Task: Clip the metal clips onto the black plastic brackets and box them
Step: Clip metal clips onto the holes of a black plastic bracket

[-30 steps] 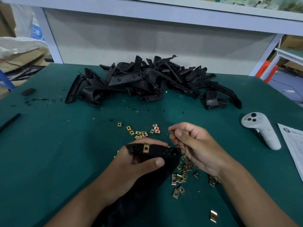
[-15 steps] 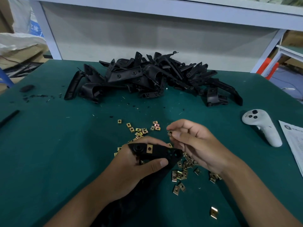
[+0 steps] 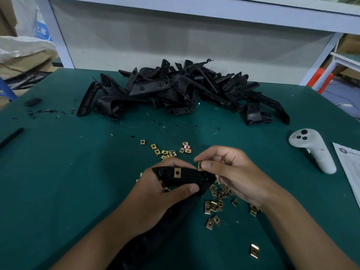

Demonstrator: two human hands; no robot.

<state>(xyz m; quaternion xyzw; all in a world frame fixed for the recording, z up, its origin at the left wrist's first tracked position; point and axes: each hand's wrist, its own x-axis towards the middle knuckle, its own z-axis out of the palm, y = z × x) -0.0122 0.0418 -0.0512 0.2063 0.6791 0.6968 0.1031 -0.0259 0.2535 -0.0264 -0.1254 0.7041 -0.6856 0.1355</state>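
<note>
Left hand [image 3: 155,193] is wrapped tight around one black bracket [image 3: 187,175], thumb clamped over its near edge, and there's already one brass-colored clip [image 3: 177,172] seated on the top face. Right hand [image 3: 233,176] has a second clip [image 3: 199,165] pinched between thumb and forefinger, right at the bracket's far edge, roughly 1 o'clock from the seated one. My guess is the bracket is stiff, light molded plastic, so gripping it mid-body like this is the way to go, leaving the holed end free. The clips look like thin springy metal, tiny and probably slippery, so hold them by the flat sides and push the open end onto the edge. Loose clips [image 3: 216,203] are scattered at 5 o'clock from the hands, with a few more at 12 o'clock. The big bracket pile [image 3: 181,92] sits further out at 12. The table [image 3: 58,172] is a green mat with black plastic crumbs on it. White controller [image 3: 311,149] and a paper sheet [image 3: 348,168] at 3 o'clock. No box in view.
</note>
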